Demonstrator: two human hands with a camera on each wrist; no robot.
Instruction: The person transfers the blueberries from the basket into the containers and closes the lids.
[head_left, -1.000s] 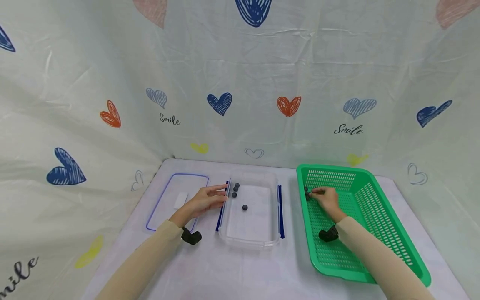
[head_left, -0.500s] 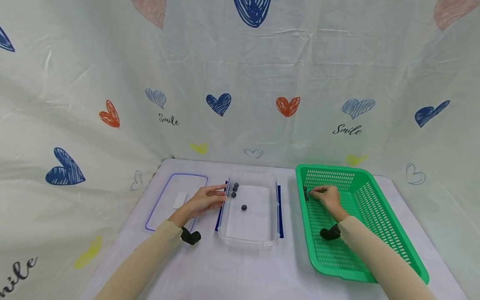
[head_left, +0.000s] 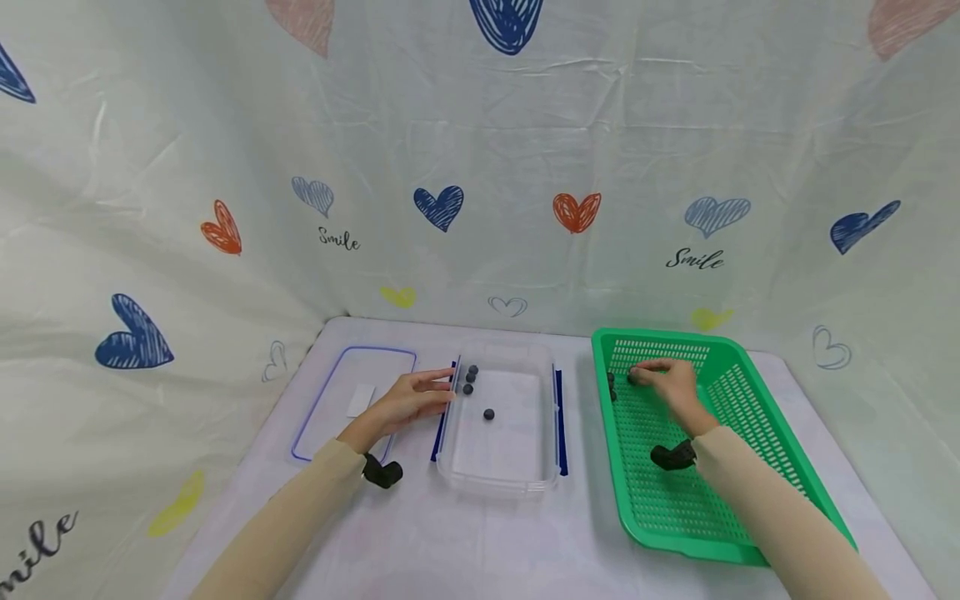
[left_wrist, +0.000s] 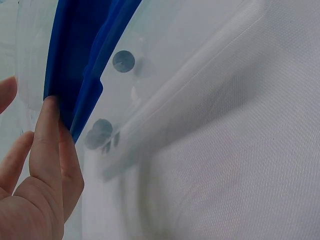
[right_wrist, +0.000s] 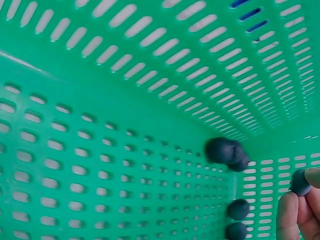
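My left hand (head_left: 407, 403) reaches to the left side of a clear plastic box (head_left: 498, 486), fingers extended. In the left wrist view its fingertips touch the box's blue latch flap (left_wrist: 80, 55). Several blueberries (head_left: 489, 414) lie in the box, most by its left wall. Over the far left part of a green basket (head_left: 613, 475), my right hand (head_left: 672, 390) pinches one blueberry (right_wrist: 300, 182) between thumb and fingers. Other blueberries (right_wrist: 238, 209) lie along the basket's wall in the right wrist view.
A clear lid with a blue seal (head_left: 375, 347) lies left of the box, a white rectangle (head_left: 362, 400) on it. The box's right latch flap (head_left: 562, 425) hangs outward. Behind the white-covered table (head_left: 450, 550) hangs a heart-printed curtain (head_left: 510, 150).
My right hand has come away from the basket's left wall, moving right and slightly back, with a blueberry between its fingertips. The left hand stays at the box.
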